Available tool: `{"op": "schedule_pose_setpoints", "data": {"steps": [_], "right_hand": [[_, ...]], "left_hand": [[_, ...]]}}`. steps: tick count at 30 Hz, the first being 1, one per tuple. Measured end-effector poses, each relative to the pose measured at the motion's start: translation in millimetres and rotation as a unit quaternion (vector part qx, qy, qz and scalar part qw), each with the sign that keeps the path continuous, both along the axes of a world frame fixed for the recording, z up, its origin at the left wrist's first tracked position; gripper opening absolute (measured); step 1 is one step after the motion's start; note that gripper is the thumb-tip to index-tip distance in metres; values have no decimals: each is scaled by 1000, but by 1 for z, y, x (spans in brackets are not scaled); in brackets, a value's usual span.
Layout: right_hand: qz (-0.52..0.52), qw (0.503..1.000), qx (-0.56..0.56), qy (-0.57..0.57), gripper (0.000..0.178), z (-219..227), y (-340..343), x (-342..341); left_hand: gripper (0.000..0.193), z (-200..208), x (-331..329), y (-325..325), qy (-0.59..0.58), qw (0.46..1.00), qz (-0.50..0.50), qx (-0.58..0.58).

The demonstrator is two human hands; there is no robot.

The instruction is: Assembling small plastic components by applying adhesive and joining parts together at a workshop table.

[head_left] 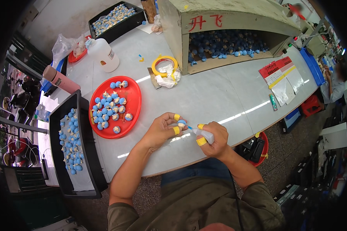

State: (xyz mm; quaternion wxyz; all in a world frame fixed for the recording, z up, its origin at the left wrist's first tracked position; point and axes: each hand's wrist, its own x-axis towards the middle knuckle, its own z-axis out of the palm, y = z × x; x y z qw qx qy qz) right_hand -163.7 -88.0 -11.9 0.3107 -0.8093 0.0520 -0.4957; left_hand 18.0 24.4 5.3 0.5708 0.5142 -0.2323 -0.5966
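Between the thumb and finger of my left hand [160, 131] is a small blue-and-white ball-shaped piece [181, 123]. Closed around a small translucent squeeze bottle [204, 134], my right hand [216, 139] points its thin blue tip at the piece; whether the tip touches it I cannot tell. Yellow tape wraps fingertips on both hands. To the left of my left hand, a round red tray [133, 101] carries many similar blue pieces [110, 109] with cream parts. Beyond it, a black bin [91, 154] lined with white sheet contains more of them.
A grey-green box [241, 15] full of blue pieces stands at the back. Nearby are a yellow tape roll [157, 73], a white jug [106, 57], a pink flask [61, 80] and another black bin [137, 18]. A red-and-white card [279, 73] lies right; another person [337, 79] sits beyond.
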Motion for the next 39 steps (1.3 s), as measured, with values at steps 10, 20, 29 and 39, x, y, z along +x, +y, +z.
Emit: {"op": "schedule_pose_setpoints", "data": {"steps": [10,20,29,39], "right_hand": [[-20,1000,13,-3,24,-4,-1,2],[-25,1000,13,6,24,-5,-1,2],[-20,1000,12,18,25,-1,0,4],[-16,999,18,28,25,-2,0,5]], "left_hand": [[32,-2,2,-1,-7,999,-26,37],[32,-1,2,-1,-19,998,-34,41],[32,0,3,-1,-25,998,-36,55],[32,0,2,-1,-33,997,-35,53]]}}
